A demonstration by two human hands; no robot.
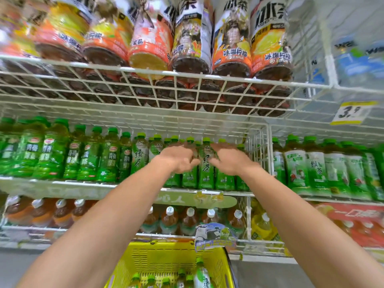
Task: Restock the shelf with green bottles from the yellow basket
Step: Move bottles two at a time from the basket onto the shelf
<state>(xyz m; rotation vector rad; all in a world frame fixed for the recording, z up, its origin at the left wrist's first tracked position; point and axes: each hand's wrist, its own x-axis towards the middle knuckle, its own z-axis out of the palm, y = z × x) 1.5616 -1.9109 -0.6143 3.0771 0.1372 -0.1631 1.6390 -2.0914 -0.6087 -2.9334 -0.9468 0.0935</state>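
Both my arms reach up to the middle wire shelf [62, 182], into a row of green tea bottles. My left hand [178, 160] and my right hand [227, 161] lie against the bottles on either side of one green bottle [206, 169], fingers pointing toward it. Motion blur hides the fingers, so I cannot tell if either hand grips a bottle. Below, the yellow basket [166, 258] holds several green-capped bottles [200, 273], some upright.
Large orange iced-tea bottles [230, 48] fill the wire shelf above. Darker green bottles [52, 154] stand to the left, and white-labelled green ones [315, 167] beyond a wire divider [256, 146] to the right. Brown tea bottles [169, 220] sit on the lower shelf. A price tag [351, 112] hangs top right.
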